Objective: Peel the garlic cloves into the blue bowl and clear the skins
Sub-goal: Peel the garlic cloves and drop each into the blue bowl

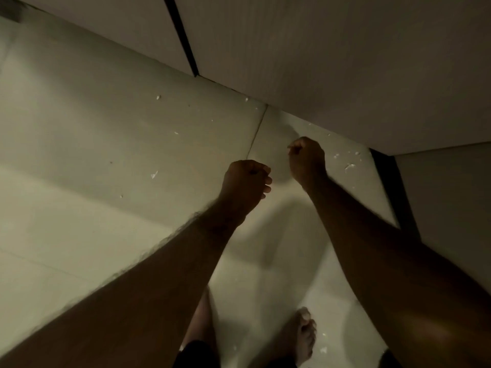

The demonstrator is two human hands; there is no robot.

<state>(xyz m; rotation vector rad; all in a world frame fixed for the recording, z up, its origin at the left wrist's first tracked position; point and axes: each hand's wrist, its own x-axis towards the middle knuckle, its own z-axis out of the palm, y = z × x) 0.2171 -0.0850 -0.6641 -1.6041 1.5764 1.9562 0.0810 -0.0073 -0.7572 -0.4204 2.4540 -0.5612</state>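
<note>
Reaching down, you are clenching two hands, left and right, over the floor; whether either is holding anything, cannot tell. Roughly a dozen skin flakes are lying scattered, nearest just right of your right-hand knuckles, untouched.

A dim home interior: pale tiled floor, plain wall panels, a bare foot

In dim light, both arms reach down over a pale tiled floor; the left hand and right hand are near each other, fingers curled, and anything they hold is hidden. Small white garlic skins lie scattered on the tiles near the wall panels. A bare foot stands below.
</note>
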